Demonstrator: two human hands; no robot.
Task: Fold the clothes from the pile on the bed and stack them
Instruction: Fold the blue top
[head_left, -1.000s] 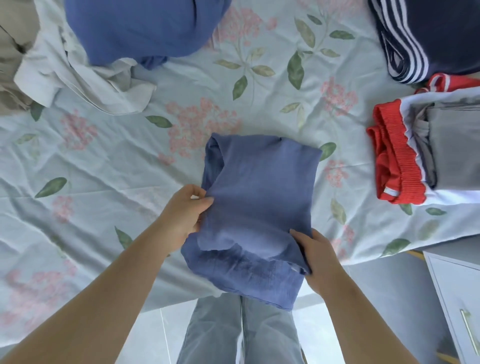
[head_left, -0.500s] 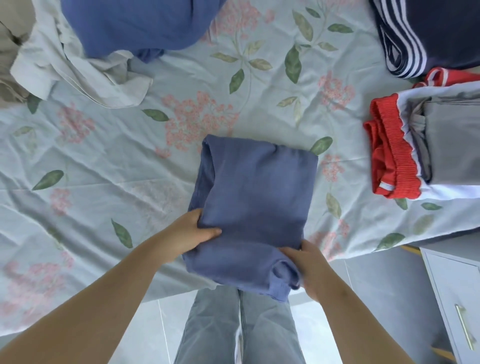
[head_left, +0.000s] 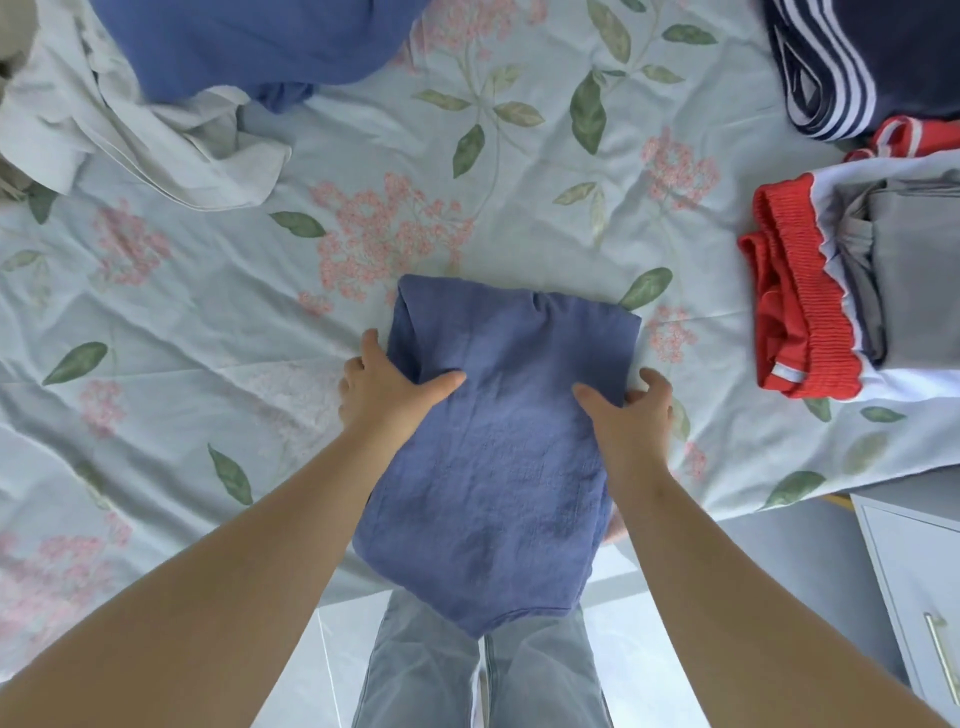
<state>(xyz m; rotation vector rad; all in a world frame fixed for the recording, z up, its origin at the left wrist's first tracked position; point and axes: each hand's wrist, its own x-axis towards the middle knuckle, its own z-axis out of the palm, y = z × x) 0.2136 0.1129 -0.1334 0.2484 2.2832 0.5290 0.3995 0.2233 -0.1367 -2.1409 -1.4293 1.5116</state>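
Floral bed (head_left: 208, 322): your left hand (head_left: 387, 387) and right hand (head_left: 631, 410) have moved up, pinching the folded garment (head_left: 498, 467) by its sides. Stacking likely follows.

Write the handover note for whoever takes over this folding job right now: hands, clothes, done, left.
Left hand: grips the left edge of the blue garment, thumb on top.
Right hand: grips its right edge the same way.
Blue garment: folded, far end on the bed, near end past the bed edge.
Done: folded stack at right, grey garment on top; navy striped garment beyond it.
Left: set the blue garment on the stack, then fold the pile at far left.
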